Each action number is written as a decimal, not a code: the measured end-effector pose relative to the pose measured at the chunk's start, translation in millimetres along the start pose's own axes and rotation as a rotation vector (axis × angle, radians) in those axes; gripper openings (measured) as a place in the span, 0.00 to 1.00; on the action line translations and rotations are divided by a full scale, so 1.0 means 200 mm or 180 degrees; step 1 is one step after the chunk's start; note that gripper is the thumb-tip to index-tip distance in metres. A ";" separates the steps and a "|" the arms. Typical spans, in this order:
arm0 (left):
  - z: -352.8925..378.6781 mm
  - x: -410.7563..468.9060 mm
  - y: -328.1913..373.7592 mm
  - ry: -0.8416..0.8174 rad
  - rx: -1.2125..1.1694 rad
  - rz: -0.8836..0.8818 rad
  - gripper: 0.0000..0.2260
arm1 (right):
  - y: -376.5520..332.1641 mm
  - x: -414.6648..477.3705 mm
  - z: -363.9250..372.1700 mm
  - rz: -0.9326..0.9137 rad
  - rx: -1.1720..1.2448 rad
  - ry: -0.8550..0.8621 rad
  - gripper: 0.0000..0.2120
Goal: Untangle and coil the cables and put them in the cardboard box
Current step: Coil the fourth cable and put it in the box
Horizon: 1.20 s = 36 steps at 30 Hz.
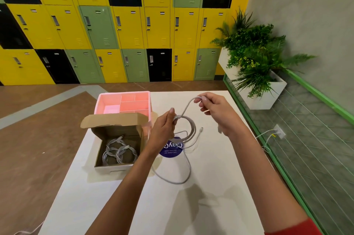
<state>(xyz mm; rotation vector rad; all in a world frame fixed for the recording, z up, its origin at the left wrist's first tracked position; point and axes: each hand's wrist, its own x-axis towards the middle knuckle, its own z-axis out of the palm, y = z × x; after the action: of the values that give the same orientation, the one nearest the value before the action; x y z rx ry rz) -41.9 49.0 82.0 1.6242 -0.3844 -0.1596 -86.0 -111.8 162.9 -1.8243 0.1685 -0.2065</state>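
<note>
A white cable (189, 129) hangs in loops above the white table (210, 187). My left hand (162, 131) pinches the top of the coil. My right hand (216, 110), up and to the right, grips a raised bend of the same cable. A loose tail (178, 179) of it trails across the table toward me, and a plug end (201, 129) dangles beside the coil. The open cardboard box (116, 166) stands left of my hands, with coiled grey cables (118, 153) lying inside it.
A pink compartment tray (100, 101) sits behind the box. A round purple sticker (171, 150) lies on the table under the coil. A white planter with green plants (254, 58) and a green-framed glass railing (306, 139) stand to the right. Lockers line the far wall.
</note>
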 end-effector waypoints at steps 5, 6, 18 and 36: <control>0.00 -0.04 0.09 -0.0744 -0.0712 -0.0222 0.18 | 0.06 0.05 -0.01 0.0370 0.0268 0.0207 0.16; 0.00 -0.05 0.10 -0.0842 -0.0722 -0.0194 0.18 | 0.07 0.05 -0.01 0.0400 0.0344 0.0226 0.16; 0.03 -0.08 0.18 -0.1113 -0.1224 -0.0530 0.19 | 0.14 0.07 0.02 0.0724 0.1392 0.0298 0.13; 0.00 -0.07 0.18 -0.1360 -0.1141 -0.0619 0.17 | 0.15 0.10 0.07 0.1937 0.3816 0.0202 0.11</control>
<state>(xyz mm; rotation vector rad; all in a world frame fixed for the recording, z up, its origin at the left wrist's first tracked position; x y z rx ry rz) -60.4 51.2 115.3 1.2631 -0.4906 -0.6919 -62.9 -111.6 130.9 -0.5274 0.5061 0.0755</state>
